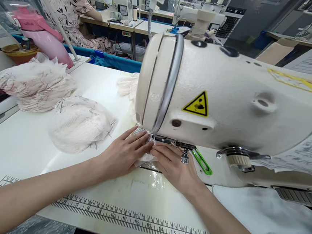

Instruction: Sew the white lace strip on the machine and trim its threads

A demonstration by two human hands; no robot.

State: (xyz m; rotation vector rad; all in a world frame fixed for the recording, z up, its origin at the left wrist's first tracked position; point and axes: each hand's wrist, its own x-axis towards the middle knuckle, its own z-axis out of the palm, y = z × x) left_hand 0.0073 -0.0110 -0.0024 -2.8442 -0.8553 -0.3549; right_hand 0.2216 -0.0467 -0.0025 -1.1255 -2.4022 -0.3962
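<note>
**Now at the needle: two flat hands on a small fabric piece**

Centrally, a small pale fabric piece (143,160) lies on the worktop (28,146) directly under the head of the sewing machine (228,98), its far end tucked beneath the presser foot (161,140). It sits just ahead of both sets of fingertips, between the two hands. So much of it is covered that its long axis cannot be told for certain. The visible strip runs from the foot back towards the person.

The left hand (124,153) comes in from the left, palm down, fingers straight and spread, angled towards the foot and resting on the fabric's left part. The right hand (174,166) lies palm down just right of it, fingertips touching the fabric immediately below the foot. This hand is slightly the nearer to the needle area. Neither hand is clenched or pinching; both are released and pressing flat. The forearms converge from the worktop's near edge.

A green-handled tool (201,161) lies just right of the right hand. Towards the left edge sit two heaps of pale fabric pieces (80,125), with a pink bottle (44,36) near the far left corner. A printed ruler (136,221) runs along the near edge. Beyond the worktop a co-worker (69,7) sits at another machine.
</note>
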